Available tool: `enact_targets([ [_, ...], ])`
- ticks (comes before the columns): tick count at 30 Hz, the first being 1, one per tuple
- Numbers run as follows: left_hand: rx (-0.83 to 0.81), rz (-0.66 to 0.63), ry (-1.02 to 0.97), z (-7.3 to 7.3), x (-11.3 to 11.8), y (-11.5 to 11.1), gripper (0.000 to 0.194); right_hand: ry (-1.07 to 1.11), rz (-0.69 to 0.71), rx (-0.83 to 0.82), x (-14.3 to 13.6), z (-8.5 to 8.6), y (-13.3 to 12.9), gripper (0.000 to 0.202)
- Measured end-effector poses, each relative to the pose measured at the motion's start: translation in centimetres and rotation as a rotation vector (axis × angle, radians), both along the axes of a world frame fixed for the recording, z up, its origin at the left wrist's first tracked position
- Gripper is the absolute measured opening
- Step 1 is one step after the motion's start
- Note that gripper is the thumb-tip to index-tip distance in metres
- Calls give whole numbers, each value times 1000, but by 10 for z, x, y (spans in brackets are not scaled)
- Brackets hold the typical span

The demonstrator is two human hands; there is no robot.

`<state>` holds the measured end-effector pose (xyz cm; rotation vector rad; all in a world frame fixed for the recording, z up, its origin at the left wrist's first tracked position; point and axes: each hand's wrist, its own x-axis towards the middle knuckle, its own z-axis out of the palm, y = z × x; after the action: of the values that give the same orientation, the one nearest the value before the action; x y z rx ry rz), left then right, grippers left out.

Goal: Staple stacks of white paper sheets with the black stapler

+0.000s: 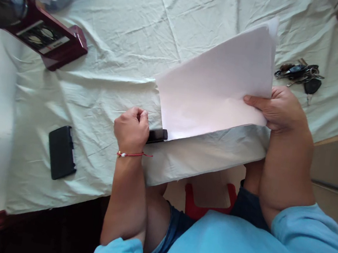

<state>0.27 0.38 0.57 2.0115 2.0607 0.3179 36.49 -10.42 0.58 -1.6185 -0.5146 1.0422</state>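
My right hand (285, 108) grips the right edge of a stack of white paper sheets (216, 83), thumb on top and the other fingers underneath. My left hand (131, 128) is closed in a fist around a black stapler (157, 135), whose front end pokes out to the right. The stapler's tip meets the lower left corner of the sheets. Most of the stapler's body is hidden by the left hand. A red string bracelet (131, 154) circles the left wrist.
A pale green cloth (106, 91) covers the table. At left lies a black phone-like case (62, 152), with a dark red stand (64, 49) beyond it. A bunch of keys (301, 74) rests at right. A red stool (205, 211) shows below the table edge.
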Motion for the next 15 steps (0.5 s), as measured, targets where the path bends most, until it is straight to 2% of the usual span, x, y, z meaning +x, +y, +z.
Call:
enact_targets([
  [5, 53, 95, 78, -7, 10, -6, 24, -1, 24, 9, 5, -6, 0, 19],
  [11, -37, 62, 72, -4, 15, -4, 28, -28, 59, 35, 12, -18, 0, 27],
  [15, -17, -2, -1, -4, 3, 0, 25, -63, -32, 178, 6, -16, 1, 32],
])
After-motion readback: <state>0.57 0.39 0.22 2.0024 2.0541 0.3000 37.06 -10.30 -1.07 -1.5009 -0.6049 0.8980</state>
